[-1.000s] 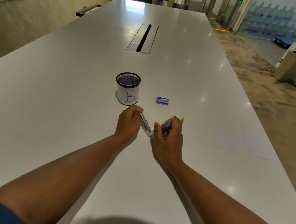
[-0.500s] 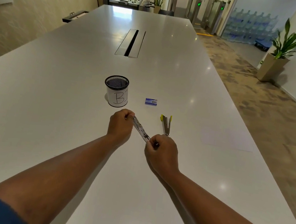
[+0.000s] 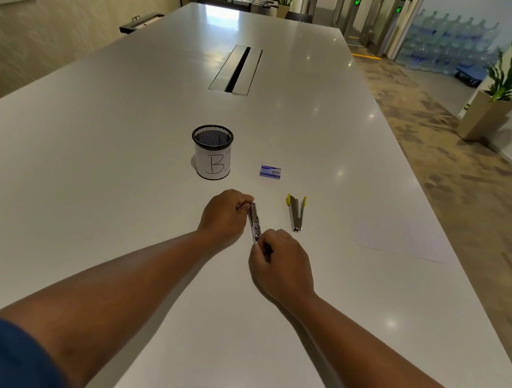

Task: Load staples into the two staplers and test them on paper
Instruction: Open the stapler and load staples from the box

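Both hands are on one stapler (image 3: pixel 254 223), a metal one lying opened out on the white worktop (image 3: pixel 122 160). The left hand (image 3: pixel 224 212) has its grip curled round the far end, and the right hand (image 3: pixel 281 265) pinches the near end. The second stapler (image 3: pixel 296 212), with yellow tips, lies splayed open at about 2 o'clock from the hands. The staple box (image 3: pixel 270 172) is at 12, the mesh cup (image 3: pixel 212 152) marked "B" at 11, and the paper (image 3: pixel 405 239) at 3.
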### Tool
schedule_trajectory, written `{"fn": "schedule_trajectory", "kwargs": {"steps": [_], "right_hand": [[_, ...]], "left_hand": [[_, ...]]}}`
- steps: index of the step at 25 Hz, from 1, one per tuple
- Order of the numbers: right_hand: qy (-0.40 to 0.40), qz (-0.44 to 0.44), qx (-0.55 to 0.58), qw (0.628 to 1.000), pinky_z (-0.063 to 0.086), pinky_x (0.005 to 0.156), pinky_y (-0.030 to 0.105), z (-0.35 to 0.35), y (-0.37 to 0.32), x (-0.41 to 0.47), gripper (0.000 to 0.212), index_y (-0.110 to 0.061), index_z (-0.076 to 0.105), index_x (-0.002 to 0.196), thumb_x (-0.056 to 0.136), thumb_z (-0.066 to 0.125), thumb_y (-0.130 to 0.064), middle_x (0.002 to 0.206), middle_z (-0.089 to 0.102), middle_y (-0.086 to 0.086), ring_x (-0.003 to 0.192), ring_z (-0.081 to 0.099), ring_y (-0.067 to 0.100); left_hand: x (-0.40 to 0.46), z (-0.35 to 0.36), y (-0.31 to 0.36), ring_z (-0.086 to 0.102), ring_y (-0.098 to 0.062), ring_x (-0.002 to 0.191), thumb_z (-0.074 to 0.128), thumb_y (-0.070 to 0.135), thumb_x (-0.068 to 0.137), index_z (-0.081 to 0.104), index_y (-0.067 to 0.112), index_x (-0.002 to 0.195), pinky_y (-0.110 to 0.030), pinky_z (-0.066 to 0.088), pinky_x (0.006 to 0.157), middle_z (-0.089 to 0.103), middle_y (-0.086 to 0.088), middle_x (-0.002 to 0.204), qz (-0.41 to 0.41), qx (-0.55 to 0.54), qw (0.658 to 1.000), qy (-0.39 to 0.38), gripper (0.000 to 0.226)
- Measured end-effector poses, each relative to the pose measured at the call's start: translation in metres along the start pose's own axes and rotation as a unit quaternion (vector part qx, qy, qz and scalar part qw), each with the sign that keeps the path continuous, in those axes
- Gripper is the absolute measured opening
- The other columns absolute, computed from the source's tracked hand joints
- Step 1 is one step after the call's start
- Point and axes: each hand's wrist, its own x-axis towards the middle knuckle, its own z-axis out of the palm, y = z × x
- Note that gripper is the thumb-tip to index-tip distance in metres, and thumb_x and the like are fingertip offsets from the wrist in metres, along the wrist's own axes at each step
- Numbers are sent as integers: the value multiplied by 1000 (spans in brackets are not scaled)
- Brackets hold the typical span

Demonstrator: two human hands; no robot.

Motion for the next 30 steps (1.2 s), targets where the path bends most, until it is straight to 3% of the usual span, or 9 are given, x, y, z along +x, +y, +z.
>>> {"fn": "schedule_trajectory", "kwargs": {"steps": [5, 9, 13, 16, 20, 25, 30], "right_hand": [[-10, 24, 28, 999, 45, 59, 32, 0, 3, 7, 11, -26, 60, 99, 95, 53, -33, 75, 62, -8, 67, 57, 12], [-90, 68, 17, 993, 45, 67, 32, -6, 1, 21, 40, -26, 51, 135, 96, 53, -30, 76, 63, -10, 76, 62, 17], [-219, 97, 26, 971, 53, 81, 38, -21, -2, 49, 67, -30, 31, 152, 92, 63, -29, 84, 65, -6, 86, 65, 21], [-289, 108, 35, 951, 48, 76, 31, -30, -3, 68, 79, -33, 27, 155, 90, 71, -28, 82, 62, -6, 82, 62, 16], [-323, 114, 34, 939, 48, 69, 27, -34, -1, 77, 79, -33, 31, 153, 88, 77, -28, 83, 68, -1, 75, 63, 11], [-321, 128, 43, 937, 55, 75, 35, -33, 3, 78, 80, -36, 31, 150, 86, 78, -25, 84, 73, 9, 72, 66, 15], [-307, 130, 43, 942, 56, 81, 41, -31, 4, 77, 61, -32, 42, 135, 86, 79, -25, 86, 72, 10, 73, 63, 18]], "left_hand": [[8, 3, 0, 65, -17, 105, 58, 21, 99, 77, 24, 112, -27, 47, 84, 71, 4, 116, 35, 44, 998, -20, 24], [13, 6, -1, 61, -20, 110, 57, 29, 99, 77, 37, 111, -39, 45, 87, 71, 10, 118, 71, 140, 987, 10, 24], [15, 7, -2, 61, -22, 112, 54, 32, 99, 73, 37, 115, -44, 45, 89, 70, 9, 121, 71, 151, 986, 10, 25], [14, 5, 2, 63, -24, 109, 53, 29, 98, 74, 32, 110, -47, 50, 87, 72, 6, 117, 69, 158, 985, 13, 24], [12, 2, 4, 62, -22, 108, 51, 27, 99, 75, 33, 108, -46, 50, 87, 72, 8, 117, 72, 161, 984, 5, 26], [12, 3, 2, 62, -22, 111, 55, 22, 99, 75, 31, 112, -46, 49, 89, 72, 7, 119, 69, 150, 986, 10, 25], [12, 5, 3, 61, -21, 110, 53, 21, 97, 78, 30, 107, -46, 47, 89, 72, 8, 118, 59, 136, 989, 7, 29]]}}
